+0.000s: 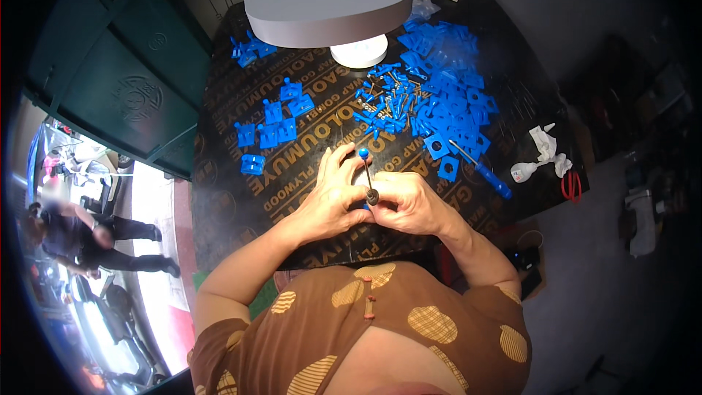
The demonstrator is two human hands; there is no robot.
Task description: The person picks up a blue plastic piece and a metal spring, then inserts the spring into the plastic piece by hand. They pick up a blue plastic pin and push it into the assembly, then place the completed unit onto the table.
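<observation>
Close to the table's near edge, both my hands meet around a thin metal rod with a blue ball tip (pixel 368 172). Its dark, coil-like lower end sits between my fingertips. My left hand (pixel 329 203) closes on it with thumb and index finger, its other fingers curved outward. My right hand (pixel 411 201) is closed, pinching at the same lower end. A bit of blue shows between the fingers there, too covered to make out. Left of my hands stand several blue plastic assemblies (pixel 274 126).
Blue square plates with holes (pixel 457 106) lie heaped at right, beside small blue parts and screws (pixel 391 102). A blue-handled screwdriver (pixel 493 178), a white bottle (pixel 523 171) and red-handled scissors (pixel 571 187) lie along the right. A white lamp (pixel 329 4) overhangs the back; a person (pixel 88 238) is outside.
</observation>
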